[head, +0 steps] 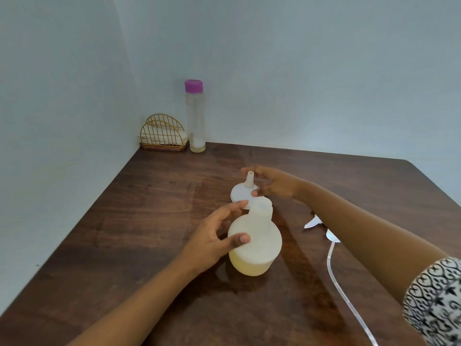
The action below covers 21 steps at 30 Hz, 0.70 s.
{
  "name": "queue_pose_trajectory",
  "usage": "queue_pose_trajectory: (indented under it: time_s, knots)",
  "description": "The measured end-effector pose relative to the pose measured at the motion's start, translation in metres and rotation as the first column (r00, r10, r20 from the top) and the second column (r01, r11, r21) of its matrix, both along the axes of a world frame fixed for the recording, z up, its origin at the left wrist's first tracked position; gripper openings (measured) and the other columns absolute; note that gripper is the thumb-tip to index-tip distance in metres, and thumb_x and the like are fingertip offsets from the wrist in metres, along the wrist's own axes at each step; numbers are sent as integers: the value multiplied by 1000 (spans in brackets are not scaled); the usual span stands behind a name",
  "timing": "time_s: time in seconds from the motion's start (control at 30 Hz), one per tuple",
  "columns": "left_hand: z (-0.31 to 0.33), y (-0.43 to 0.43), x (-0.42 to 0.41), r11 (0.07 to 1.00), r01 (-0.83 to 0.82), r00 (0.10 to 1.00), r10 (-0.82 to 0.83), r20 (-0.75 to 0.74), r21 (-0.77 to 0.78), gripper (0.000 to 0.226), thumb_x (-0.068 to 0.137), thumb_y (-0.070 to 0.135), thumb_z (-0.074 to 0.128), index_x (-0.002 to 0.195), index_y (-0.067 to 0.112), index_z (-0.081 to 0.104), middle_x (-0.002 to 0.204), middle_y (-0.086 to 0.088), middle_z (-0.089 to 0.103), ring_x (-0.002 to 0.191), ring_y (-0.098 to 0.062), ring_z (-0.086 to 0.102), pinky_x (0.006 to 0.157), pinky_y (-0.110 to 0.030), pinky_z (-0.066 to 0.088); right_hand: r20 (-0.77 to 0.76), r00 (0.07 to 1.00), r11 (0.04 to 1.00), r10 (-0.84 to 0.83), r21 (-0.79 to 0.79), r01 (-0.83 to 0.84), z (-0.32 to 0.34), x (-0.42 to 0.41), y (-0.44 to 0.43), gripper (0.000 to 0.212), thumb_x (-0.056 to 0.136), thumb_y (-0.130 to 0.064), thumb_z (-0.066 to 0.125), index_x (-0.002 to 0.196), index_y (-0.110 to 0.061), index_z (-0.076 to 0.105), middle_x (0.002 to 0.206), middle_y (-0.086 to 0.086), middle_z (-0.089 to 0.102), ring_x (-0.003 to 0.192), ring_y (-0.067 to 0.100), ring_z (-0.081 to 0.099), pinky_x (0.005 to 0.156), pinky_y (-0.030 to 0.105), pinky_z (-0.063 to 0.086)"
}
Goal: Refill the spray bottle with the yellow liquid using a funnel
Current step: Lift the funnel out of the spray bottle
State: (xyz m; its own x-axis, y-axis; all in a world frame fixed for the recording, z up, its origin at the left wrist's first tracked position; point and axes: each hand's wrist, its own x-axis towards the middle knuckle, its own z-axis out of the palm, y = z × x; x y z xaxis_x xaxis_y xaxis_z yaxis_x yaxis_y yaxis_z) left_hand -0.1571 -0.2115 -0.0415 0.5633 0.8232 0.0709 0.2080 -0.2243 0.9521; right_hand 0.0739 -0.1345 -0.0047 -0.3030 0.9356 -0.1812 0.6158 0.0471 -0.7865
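The spray bottle [259,245], translucent white with yellow liquid in its base, stands uncapped at the table's middle. My left hand [214,240] cups its left side, thumb on the shoulder and fingertips by the neck. Just behind the bottle the white funnel [240,194] is upside down, spout pointing up, its wide rim low over the table. My right hand [273,183] grips the funnel's rim between thumb and fingers. The spray head [314,221] lies on the table to the right, its clear tube [335,273] trailing toward me.
A tall clear bottle with a purple cap [195,116], a little pale liquid at its bottom, stands at the back corner beside a gold wire napkin holder [163,134]. Walls close off the dark wooden table [139,221] at the left and back.
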Motion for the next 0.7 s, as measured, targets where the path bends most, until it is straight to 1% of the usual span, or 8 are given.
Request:
queue_pose_trajectory:
  time_s: [0.07, 0.17, 0.27, 0.33, 0.43, 0.5, 0.63, 0.7]
  knots:
    - [0, 9, -8, 992, -107, 994, 108, -12, 69, 55, 74, 73, 53, 124, 49, 53, 129, 22, 55, 119, 2, 51, 99, -29, 47, 22, 999, 998, -29, 62, 28, -4, -7, 6, 41, 82, -5, 68, 120, -17, 59, 120, -7, 58, 115, 12, 53, 98, 25, 42]
    - [-3, 32, -20, 917, -327, 931, 354, -90, 229, 43, 85, 59, 53, 120, 35, 60, 119, 23, 58, 110, 10, 50, 95, -24, 44, 136, 979, 969, -151, 215, 120, -11, -14, 13, 33, 78, -19, 74, 108, -13, 65, 111, -1, 65, 105, 18, 59, 90, 29, 46]
    - [-13, 60, -29, 837, -409, 830, 507, -234, 363, 34, 90, 39, 60, 121, 27, 61, 127, 8, 58, 120, -10, 48, 94, -28, 39, 259, 915, 912, -309, 354, 207, -17, -23, 17, 37, 75, -37, 75, 98, -13, 59, 97, -3, 61, 88, 14, 56, 72, 25, 41]
    - [-19, 76, -33, 805, -418, 777, 557, -294, 420, 33, 90, 36, 61, 121, 25, 61, 131, 3, 57, 124, -17, 46, 99, -33, 37, 243, 919, 906, -309, 370, 207, -17, -26, 17, 43, 73, -41, 75, 101, -17, 53, 98, -4, 56, 87, 13, 52, 71, 24, 39]
    - [-25, 97, -38, 788, -402, 717, 588, -375, 467, 38, 89, 37, 60, 124, 24, 59, 136, -2, 54, 129, -23, 42, 107, -41, 33, 160, 979, 984, -124, 148, 101, -11, -15, 14, 64, 73, -32, 78, 127, -18, 45, 125, -2, 51, 111, 13, 47, 90, 26, 39]
    - [-27, 109, -38, 794, -358, 660, 587, -468, 492, 45, 90, 43, 57, 131, 24, 53, 142, -4, 49, 134, -25, 38, 112, -45, 29, 199, 980, 996, -13, 88, -5, -13, -8, 12, 62, 75, -25, 77, 129, -20, 47, 131, -3, 51, 118, 15, 47, 96, 28, 38]
    - [-30, 121, -31, 804, -270, 547, 581, -603, 530, 57, 93, 54, 42, 142, 26, 39, 152, -5, 35, 142, -26, 25, 115, -50, 17, 260, 955, 969, -142, 232, 81, -26, -13, 34, 58, 72, -28, 79, 123, -18, 53, 122, -1, 57, 111, 21, 52, 87, 26, 36]
    - [-32, 122, -29, 806, -241, 511, 580, -635, 541, 59, 94, 56, 35, 145, 27, 33, 155, -6, 29, 144, -26, 20, 116, -50, 14, 282, 936, 951, -212, 278, 132, -31, -19, 55, 66, 71, -33, 78, 128, -16, 49, 127, 4, 56, 113, 24, 52, 91, 30, 39]
